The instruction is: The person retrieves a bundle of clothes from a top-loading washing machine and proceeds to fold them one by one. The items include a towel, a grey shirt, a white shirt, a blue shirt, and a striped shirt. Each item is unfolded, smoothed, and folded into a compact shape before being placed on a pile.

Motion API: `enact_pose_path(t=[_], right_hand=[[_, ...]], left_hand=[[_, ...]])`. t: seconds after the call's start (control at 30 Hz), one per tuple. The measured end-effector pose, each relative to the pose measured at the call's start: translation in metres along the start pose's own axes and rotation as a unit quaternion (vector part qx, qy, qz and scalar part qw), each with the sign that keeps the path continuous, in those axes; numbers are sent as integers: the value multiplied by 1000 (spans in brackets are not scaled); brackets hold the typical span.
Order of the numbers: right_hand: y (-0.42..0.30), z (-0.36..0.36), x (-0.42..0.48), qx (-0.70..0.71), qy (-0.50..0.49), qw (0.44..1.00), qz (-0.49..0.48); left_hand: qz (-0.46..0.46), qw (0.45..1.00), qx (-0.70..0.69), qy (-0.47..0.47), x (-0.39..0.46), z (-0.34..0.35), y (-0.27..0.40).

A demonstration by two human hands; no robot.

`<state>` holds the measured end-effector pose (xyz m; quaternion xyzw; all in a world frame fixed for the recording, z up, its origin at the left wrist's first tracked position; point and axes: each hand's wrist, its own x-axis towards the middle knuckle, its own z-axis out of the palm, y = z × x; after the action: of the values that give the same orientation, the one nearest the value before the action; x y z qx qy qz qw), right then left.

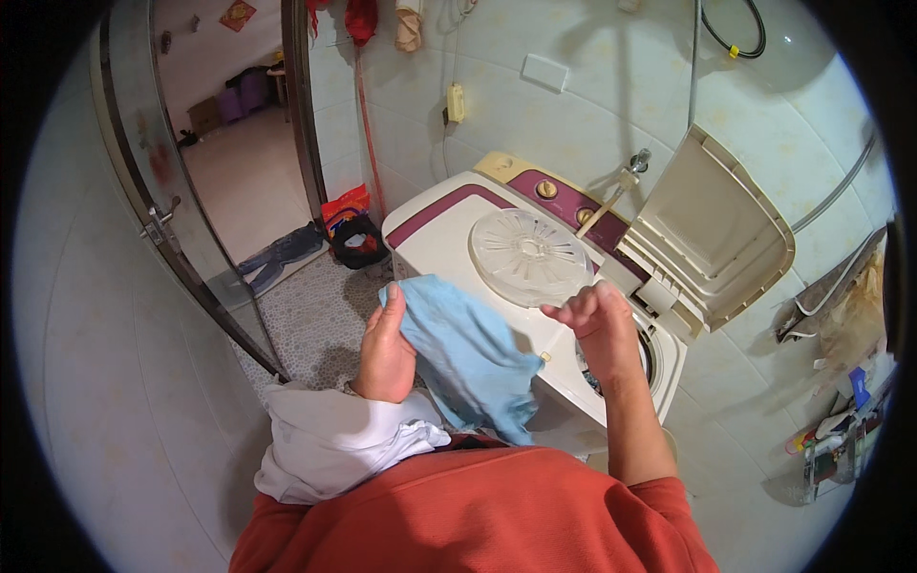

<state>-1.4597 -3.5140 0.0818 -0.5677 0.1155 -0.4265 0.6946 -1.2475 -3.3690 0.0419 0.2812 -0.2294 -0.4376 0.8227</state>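
Observation:
My left hand grips a light blue cloth garment near its upper left corner, thumb on top. The rest of the cloth hangs down to the right, in front of a twin-tub washing machine. Over my left forearm lies a white garment. My right hand is raised with loosely bent fingers, nothing visible in it, apart from the cloth. Below it is the round spin tub opening, partly hidden by my wrist. Its beige lid stands raised. A clear slotted plastic disc lies on the machine's top.
A tap with a hose is on the tiled wall behind the machine. To the left are an open door, jeans on the threshold and a black bag. Toiletries sit on a wall rack at right.

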Motion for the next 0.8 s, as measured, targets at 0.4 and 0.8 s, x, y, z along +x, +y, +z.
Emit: enact_pose_path(t=[0.4, 0.8], right_hand=[[68, 35, -19, -190, -175, 954, 150], [-3, -12, 3, -23, 156, 987, 37]], left_hand=[[-59, 998, 22, -20, -9, 13, -1], [-21, 979, 204, 19, -10, 0, 8]])
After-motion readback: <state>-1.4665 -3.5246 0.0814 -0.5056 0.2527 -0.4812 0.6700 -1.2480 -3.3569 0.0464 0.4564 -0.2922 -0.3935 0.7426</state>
